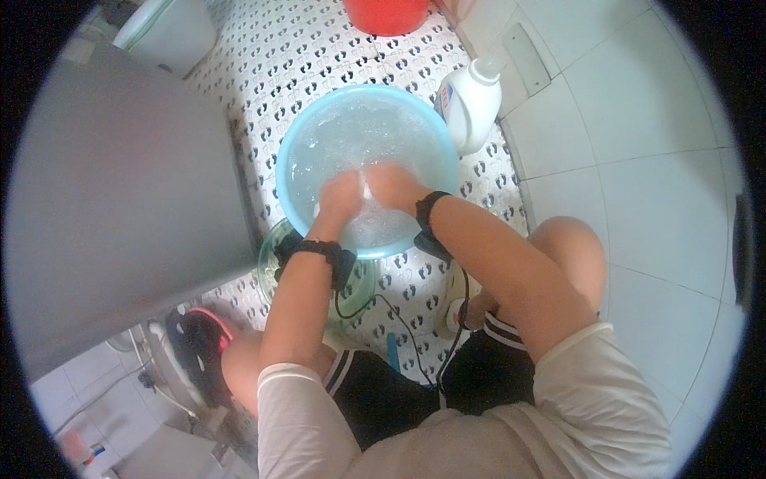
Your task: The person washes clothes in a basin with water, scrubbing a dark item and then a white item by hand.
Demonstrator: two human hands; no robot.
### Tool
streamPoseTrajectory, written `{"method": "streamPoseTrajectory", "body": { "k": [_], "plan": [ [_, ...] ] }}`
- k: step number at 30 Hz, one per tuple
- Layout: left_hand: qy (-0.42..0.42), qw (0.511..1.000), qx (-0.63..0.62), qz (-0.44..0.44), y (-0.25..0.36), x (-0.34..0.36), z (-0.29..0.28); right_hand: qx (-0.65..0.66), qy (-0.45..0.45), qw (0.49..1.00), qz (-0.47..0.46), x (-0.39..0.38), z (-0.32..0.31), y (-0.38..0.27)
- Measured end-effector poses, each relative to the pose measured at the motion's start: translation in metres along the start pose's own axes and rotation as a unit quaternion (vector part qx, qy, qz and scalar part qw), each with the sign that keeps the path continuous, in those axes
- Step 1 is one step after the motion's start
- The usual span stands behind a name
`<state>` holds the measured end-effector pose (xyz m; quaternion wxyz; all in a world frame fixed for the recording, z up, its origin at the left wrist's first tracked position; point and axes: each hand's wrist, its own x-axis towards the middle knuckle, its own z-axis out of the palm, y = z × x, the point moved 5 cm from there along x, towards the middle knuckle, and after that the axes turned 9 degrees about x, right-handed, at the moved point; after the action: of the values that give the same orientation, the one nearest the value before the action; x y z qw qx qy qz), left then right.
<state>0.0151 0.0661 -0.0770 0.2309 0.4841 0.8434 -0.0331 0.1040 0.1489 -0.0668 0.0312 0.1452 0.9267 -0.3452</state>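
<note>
A light-blue basin [286, 152] on the floor holds cloudy water with small bubbles. Over its near half, my left hand [341, 194] and my right hand [391, 185] are side by side, almost touching, at the water. Both look closed in fists. A wet white cloth [366, 190] shows as a narrow strip between them, gripped from both sides. A bit of white also shows at the outer edge of my left hand. Most of the cloth is hidden by my hands and the water. Black bands [431, 219] are strapped round both wrists.
A white detergent bottle [472, 108] stands right of the basin, near the tiled wall [662, 191]. A red bucket [388, 12] is at the far side. A greenish basin [270, 267] sits partly under my left forearm. A large grey panel [136, 199] fills the left; black cables [411, 343] hang toward my lap.
</note>
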Motion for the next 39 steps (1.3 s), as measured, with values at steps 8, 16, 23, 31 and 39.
{"method": "streamPoseTrajectory", "body": {
  "k": [8,16,23,31,39],
  "plan": [
    [0.019,1.0,-0.01,-0.001,0.008,-0.006,-0.009,-0.132,-0.058,0.989,0.026,-0.002,-0.01,-0.006],
    [0.045,0.981,-0.131,0.133,-0.018,-0.05,-0.062,-0.08,-0.151,0.984,0.043,-0.013,-0.063,-0.04],
    [0.119,0.966,-0.181,0.139,-0.002,-0.083,-0.097,0.015,-0.049,0.997,-0.063,-0.026,-0.091,-0.053],
    [0.298,0.934,-0.134,0.144,0.011,-0.124,-0.166,-0.005,0.125,0.985,-0.119,-0.045,-0.16,-0.1],
    [0.315,0.928,-0.149,0.133,0.0,-0.126,-0.149,-0.069,0.203,0.968,-0.128,-0.057,-0.144,-0.084]
  ]
}}
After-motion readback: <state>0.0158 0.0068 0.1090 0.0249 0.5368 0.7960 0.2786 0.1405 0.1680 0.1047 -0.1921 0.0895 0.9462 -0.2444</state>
